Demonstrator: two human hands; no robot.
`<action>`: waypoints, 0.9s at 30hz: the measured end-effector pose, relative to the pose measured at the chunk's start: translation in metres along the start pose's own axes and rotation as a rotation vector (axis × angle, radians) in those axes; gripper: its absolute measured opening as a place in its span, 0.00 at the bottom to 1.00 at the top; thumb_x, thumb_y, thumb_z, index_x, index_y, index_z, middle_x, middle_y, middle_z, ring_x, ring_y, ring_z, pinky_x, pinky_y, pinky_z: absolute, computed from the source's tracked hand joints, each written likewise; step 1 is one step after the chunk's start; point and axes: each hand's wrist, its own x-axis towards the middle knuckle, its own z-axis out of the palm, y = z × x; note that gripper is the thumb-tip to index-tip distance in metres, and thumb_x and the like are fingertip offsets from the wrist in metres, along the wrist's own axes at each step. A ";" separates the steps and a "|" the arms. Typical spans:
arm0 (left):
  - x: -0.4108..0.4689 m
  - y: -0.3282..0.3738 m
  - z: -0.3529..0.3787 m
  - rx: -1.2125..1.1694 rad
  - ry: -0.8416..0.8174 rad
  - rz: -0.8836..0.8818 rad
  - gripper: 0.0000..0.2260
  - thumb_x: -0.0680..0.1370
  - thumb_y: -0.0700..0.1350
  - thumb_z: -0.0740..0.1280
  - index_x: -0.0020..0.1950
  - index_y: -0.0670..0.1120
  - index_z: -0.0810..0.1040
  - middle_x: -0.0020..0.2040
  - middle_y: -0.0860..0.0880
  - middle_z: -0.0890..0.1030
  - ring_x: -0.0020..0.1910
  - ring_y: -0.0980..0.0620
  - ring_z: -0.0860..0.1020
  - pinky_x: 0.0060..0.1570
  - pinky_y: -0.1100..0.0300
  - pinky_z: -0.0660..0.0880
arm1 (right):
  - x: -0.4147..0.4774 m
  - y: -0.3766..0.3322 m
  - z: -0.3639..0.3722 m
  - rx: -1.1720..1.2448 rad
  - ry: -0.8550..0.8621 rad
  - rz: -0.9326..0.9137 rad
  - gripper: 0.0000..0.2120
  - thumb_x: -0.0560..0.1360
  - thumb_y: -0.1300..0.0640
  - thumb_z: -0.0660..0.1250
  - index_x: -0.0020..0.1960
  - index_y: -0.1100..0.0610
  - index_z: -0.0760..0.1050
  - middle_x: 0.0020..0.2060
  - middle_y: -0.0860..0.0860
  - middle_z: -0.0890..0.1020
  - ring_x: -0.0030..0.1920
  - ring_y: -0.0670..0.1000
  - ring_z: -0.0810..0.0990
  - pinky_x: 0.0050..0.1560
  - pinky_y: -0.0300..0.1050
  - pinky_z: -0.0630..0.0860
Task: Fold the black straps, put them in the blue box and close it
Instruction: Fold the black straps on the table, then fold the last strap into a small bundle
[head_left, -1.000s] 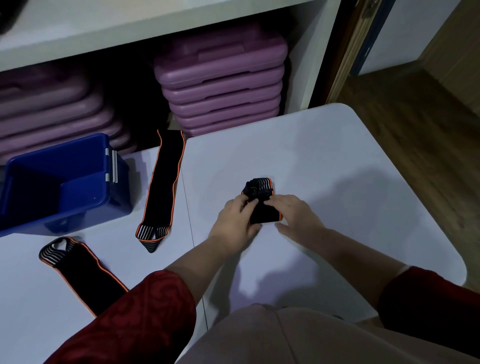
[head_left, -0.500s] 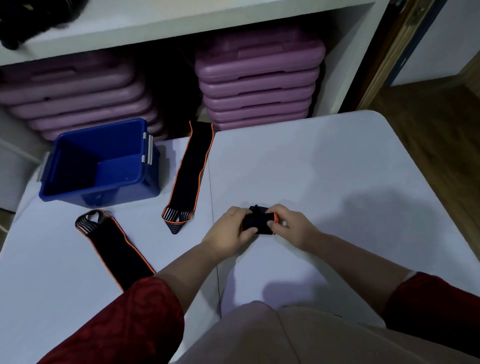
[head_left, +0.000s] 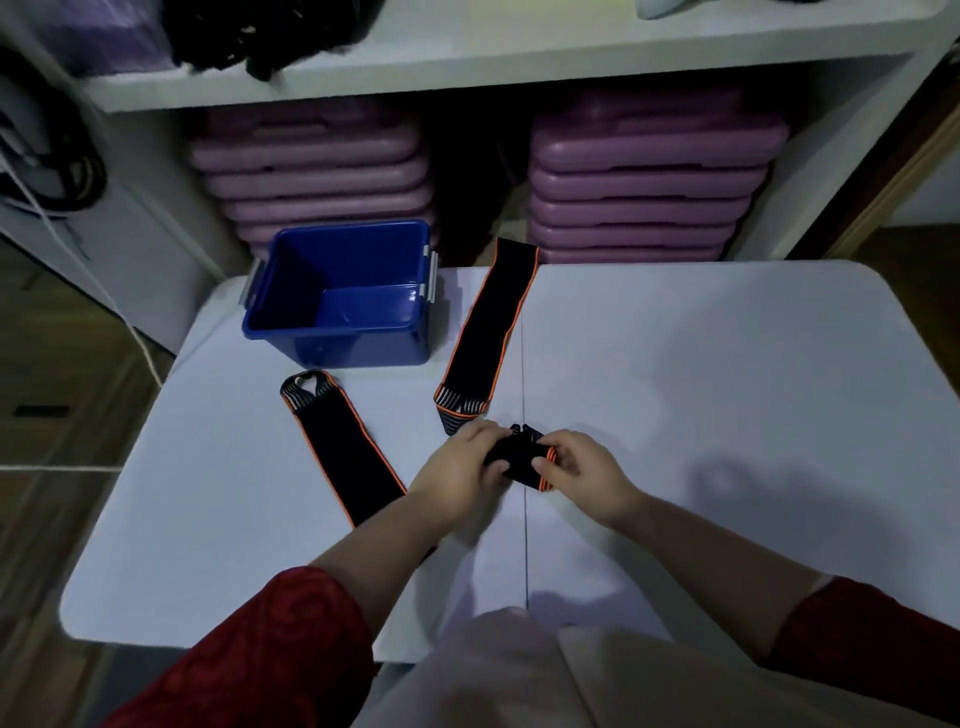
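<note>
A folded black strap (head_left: 519, 457) with orange edging is held over the white table (head_left: 701, 364). My left hand (head_left: 460, 475) grips its left side and my right hand (head_left: 579, 475) grips its right side. A second black strap (head_left: 485, 332) lies flat, running from the table's far edge toward my hands. A third strap (head_left: 340, 441) lies flat to the left, its near end hidden under my left forearm. The blue box (head_left: 340, 293) stands open at the far left of the table with nothing visible inside. No lid is in view.
Two stacks of purple plastic platforms (head_left: 644, 176) fill the white shelf unit behind the table. Dark items (head_left: 260, 31) lie on the upper shelf. Cables (head_left: 57, 166) hang at the far left. Wooden floor shows on both sides of the table.
The strap in my hands has been folded smaller and lifted a little off the table. The view has shifted, so the box and flat straps now sit nearer the middle.
</note>
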 end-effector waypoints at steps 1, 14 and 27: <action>-0.007 -0.008 -0.008 -0.008 0.006 -0.016 0.20 0.76 0.45 0.67 0.68 0.46 0.71 0.66 0.47 0.72 0.63 0.49 0.73 0.66 0.56 0.68 | 0.001 -0.009 0.009 -0.012 0.013 -0.012 0.13 0.70 0.40 0.63 0.52 0.43 0.76 0.44 0.44 0.77 0.46 0.46 0.78 0.53 0.50 0.76; -0.055 -0.097 -0.110 -0.042 0.104 -0.037 0.23 0.76 0.46 0.69 0.70 0.46 0.69 0.65 0.46 0.75 0.66 0.50 0.71 0.65 0.68 0.61 | 0.019 -0.121 0.105 0.384 -0.016 0.053 0.17 0.68 0.58 0.75 0.55 0.53 0.77 0.45 0.56 0.85 0.44 0.52 0.85 0.49 0.50 0.80; -0.059 -0.205 -0.137 0.614 -0.354 -0.111 0.31 0.79 0.60 0.51 0.78 0.49 0.48 0.79 0.49 0.50 0.78 0.47 0.46 0.75 0.47 0.48 | 0.080 -0.173 0.136 -0.300 0.288 -0.187 0.20 0.71 0.58 0.71 0.63 0.57 0.75 0.53 0.54 0.78 0.53 0.53 0.76 0.56 0.45 0.72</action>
